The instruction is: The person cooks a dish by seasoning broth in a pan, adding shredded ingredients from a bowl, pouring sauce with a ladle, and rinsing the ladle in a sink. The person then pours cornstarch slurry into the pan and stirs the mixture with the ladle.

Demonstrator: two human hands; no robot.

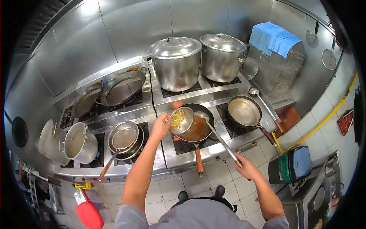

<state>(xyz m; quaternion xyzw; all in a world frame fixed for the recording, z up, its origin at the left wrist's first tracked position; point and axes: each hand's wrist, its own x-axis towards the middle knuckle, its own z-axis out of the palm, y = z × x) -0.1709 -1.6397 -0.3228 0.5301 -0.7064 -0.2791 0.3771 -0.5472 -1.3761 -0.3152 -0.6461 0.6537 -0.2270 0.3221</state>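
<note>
My left hand (164, 123) grips the rim of a small metal bowl (187, 124), tilted over the left side of a dark frying pan (209, 112). Pale yellow-green strips (177, 118) lie in the bowl; I cannot tell which food they are. Brown liquid (197, 130) covers the pan's bottom. The pan sits on a burner, its wooden handle (199, 162) pointing toward me. In my right hand (247, 168) is the handle end of a long metal ladle (221, 139). Its head rests inside the pan, near the bowl's right edge.
Two large lidded stockpots (175, 72) stand behind. Another pan (245, 110) and a second ladle (265, 103) are on the right. A strainer (125, 138) rests over a pot at left, beside tall pots (81, 145). Two wide pans (126, 89) sit back left. Blue cloths (275, 38) hang back right.
</note>
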